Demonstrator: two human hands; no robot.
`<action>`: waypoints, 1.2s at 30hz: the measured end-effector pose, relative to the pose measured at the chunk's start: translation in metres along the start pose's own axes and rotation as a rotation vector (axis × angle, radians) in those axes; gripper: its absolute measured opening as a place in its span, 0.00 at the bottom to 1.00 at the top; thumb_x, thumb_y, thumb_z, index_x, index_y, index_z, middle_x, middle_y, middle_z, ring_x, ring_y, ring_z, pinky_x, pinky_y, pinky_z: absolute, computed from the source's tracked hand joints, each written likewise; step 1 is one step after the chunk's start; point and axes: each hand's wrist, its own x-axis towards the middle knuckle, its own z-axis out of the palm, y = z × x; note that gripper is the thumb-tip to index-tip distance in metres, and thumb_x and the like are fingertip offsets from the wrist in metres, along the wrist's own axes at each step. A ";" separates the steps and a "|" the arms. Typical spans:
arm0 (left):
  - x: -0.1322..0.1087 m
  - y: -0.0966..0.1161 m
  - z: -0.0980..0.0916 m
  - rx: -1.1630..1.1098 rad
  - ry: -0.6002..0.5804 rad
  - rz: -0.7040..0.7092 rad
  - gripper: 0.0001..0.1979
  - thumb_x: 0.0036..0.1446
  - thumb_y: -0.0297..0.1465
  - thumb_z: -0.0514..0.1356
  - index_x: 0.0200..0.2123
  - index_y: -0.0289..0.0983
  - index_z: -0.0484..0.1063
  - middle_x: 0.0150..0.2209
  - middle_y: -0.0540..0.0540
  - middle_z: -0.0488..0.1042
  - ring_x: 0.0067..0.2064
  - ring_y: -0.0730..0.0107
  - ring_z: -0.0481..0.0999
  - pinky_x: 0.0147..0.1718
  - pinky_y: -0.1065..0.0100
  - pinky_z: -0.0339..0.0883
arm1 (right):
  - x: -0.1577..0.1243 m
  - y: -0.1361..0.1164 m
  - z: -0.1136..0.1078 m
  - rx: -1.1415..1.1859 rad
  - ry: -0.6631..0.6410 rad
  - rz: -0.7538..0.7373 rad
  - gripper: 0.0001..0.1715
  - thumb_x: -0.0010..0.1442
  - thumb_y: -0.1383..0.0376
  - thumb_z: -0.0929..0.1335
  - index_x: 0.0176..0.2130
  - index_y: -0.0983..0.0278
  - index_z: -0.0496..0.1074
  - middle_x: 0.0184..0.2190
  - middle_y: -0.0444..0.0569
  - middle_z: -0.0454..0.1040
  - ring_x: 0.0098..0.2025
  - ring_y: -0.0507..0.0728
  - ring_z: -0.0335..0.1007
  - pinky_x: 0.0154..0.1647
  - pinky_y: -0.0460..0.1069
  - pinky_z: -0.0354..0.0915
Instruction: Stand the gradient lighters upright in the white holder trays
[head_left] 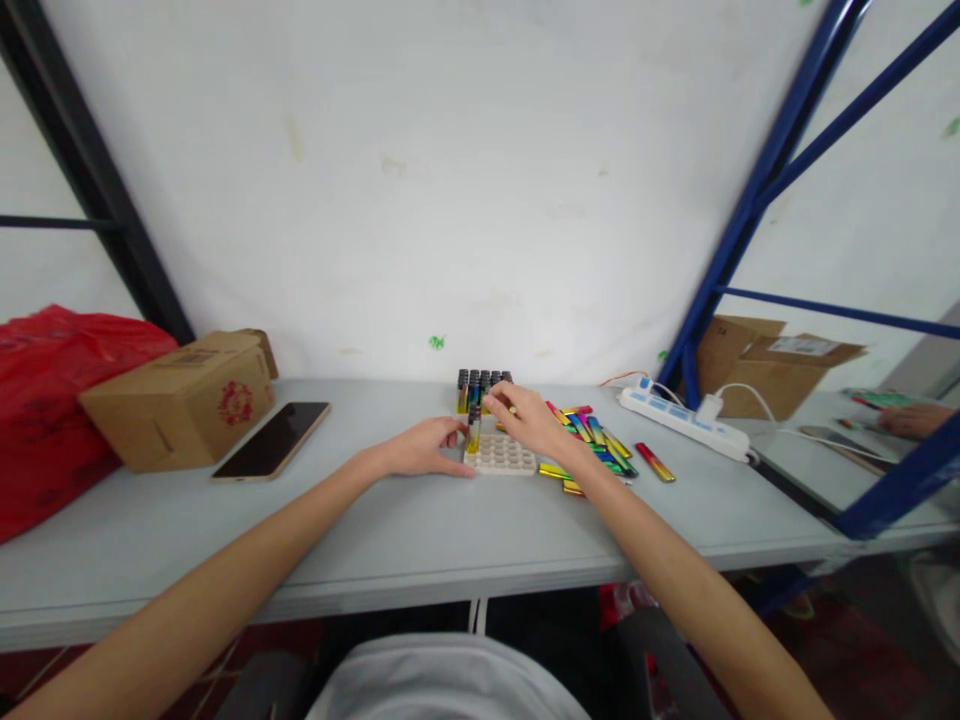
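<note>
A beige tray with rows of holes point(506, 458) lies on the table before me. In its near left part stands a yellow lighter with a dark top point(473, 432). My left hand point(426, 447) is at the tray's left edge, thumb and fingers apart, fingertips close beside this lighter. Over the tray is my right hand point(529, 415), its thumb and fingertips pinched together just right of the lighter's top. What they pinch, if anything, cannot be made out. Behind the tray, several black-topped lighters point(472, 385) stand upright in a block, partly hidden by my right hand.
Loose shiny multicoloured sleeves point(600, 440) lie right of the tray, with a red-yellow one point(655, 462) apart. A white power strip point(682, 425) lies farther right. To the left are a phone point(274, 440), a cardboard box point(187, 400) and a red bag point(60, 400). Another person's hand point(915, 420) is far right.
</note>
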 end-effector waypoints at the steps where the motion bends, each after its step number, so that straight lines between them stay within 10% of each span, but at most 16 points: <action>1: 0.000 0.000 0.000 -0.004 0.001 -0.004 0.34 0.46 0.59 0.65 0.43 0.36 0.70 0.35 0.48 0.70 0.35 0.64 0.70 0.34 0.67 0.61 | 0.000 -0.002 -0.001 -0.036 -0.007 -0.043 0.22 0.70 0.50 0.61 0.37 0.64 0.70 0.32 0.46 0.71 0.34 0.53 0.65 0.36 0.47 0.60; 25: -0.001 0.003 -0.002 -0.018 -0.010 -0.004 0.33 0.46 0.58 0.65 0.42 0.36 0.70 0.35 0.48 0.71 0.35 0.64 0.70 0.33 0.67 0.61 | -0.005 -0.005 0.006 -0.225 -0.244 0.002 0.25 0.62 0.46 0.69 0.26 0.63 0.72 0.22 0.45 0.74 0.23 0.50 0.63 0.26 0.46 0.48; 32: -0.001 0.005 -0.003 -0.010 -0.008 -0.012 0.33 0.47 0.58 0.65 0.42 0.35 0.71 0.36 0.46 0.72 0.37 0.62 0.71 0.35 0.66 0.62 | 0.001 0.012 -0.045 -0.348 -0.006 0.080 0.33 0.71 0.48 0.58 0.26 0.64 0.74 0.17 0.45 0.68 0.22 0.51 0.57 0.29 0.48 0.49; 36: 0.000 0.002 -0.003 -0.008 -0.008 -0.020 0.34 0.45 0.59 0.65 0.43 0.35 0.72 0.37 0.45 0.73 0.38 0.62 0.72 0.36 0.66 0.63 | -0.002 0.039 -0.075 -0.452 -0.092 0.167 0.21 0.69 0.55 0.64 0.34 0.65 0.78 0.25 0.48 0.77 0.27 0.53 0.68 0.32 0.47 0.55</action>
